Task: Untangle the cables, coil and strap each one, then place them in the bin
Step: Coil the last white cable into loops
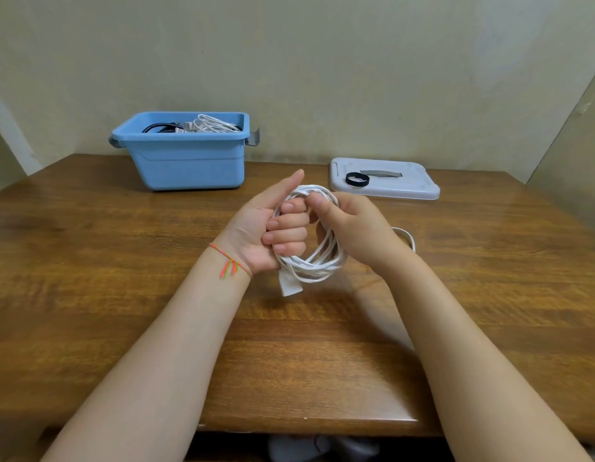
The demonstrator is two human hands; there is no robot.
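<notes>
While the wooden table (456,295) meets a beige wall, my left hand (272,231) fist-grips the white cable coil (317,265), thumb up; right hand (352,225) pinches its top.

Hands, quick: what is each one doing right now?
Left hand: fingers curled round the white cable coil.
Right hand: grips the same coil.

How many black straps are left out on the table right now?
1. A single black strap lies looped on the grey bin lid at the table's far right. More may be hidden inside the blue bin.
</notes>
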